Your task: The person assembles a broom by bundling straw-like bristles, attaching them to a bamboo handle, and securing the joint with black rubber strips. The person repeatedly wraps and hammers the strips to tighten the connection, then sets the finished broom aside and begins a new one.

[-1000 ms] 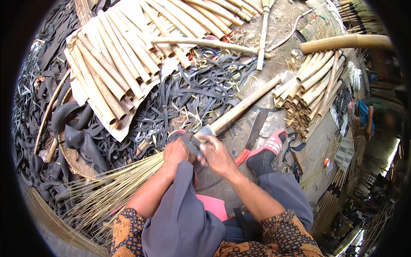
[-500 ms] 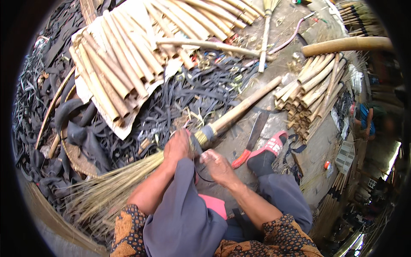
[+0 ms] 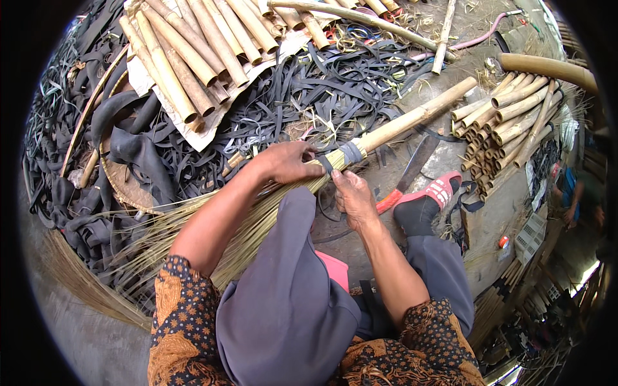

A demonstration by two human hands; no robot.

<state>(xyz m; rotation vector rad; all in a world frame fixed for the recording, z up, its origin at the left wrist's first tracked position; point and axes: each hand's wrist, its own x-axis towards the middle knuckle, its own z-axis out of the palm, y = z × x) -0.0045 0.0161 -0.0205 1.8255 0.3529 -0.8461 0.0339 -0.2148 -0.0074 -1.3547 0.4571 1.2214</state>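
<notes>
Across my raised knee lies a broom with a bamboo handle [image 3: 418, 118] pointing to the far right and long straw bristles [image 3: 238, 228] fanning to the near left. A grey-black rubber strip [image 3: 351, 152] wraps the neck where bristles meet handle. My left hand [image 3: 291, 162] is closed over the top of the bristles just left of that wrap, fingers bent and thumb side hidden. Right of the knee, my right hand [image 3: 354, 198] pinches the strip's dark end close under the bundle. The strip's loose tail hangs below it.
A knife [image 3: 412, 168] with a red handle lies beside my pink sandal [image 3: 432, 192]. Cut bamboo tubes [image 3: 187, 51] rest on a sheet at the far left, with more stacked [image 3: 508, 125] at the right. Black rubber strips [image 3: 270, 106] cover the floor beyond the broom.
The whole view has shifted, so the scene sits farther right and higher. My right hand has come up close to the bundle, and the strip stretched between my hands is now shorter.
</notes>
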